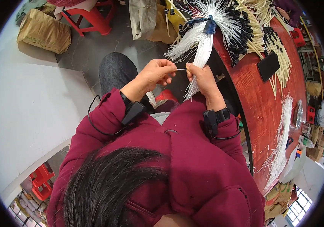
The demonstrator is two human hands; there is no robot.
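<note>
A large bundle of thin white cords (203, 51) hangs over the table's edge toward my lap, tied with a dark blue cloth strip (209, 25). My left hand (155, 75) is closed in a pinch on one end of a thin strand (181, 69), its other fingers curled. My right hand (204, 78) is closed, thumb and forefinger on the strand's other end. The strand is short and taut between the two hands. Part of the bundle passes beside and under my right hand; whether those fingers also grip it I cannot tell.
On the red table (252, 113) at right lie pale sticks with black ends (279, 49), a black phone (268, 66) and a second heap of white cords (281, 140). A white panel (29, 106) stands left. Behind it are a brown sack (44, 32) and a red stool (90, 19).
</note>
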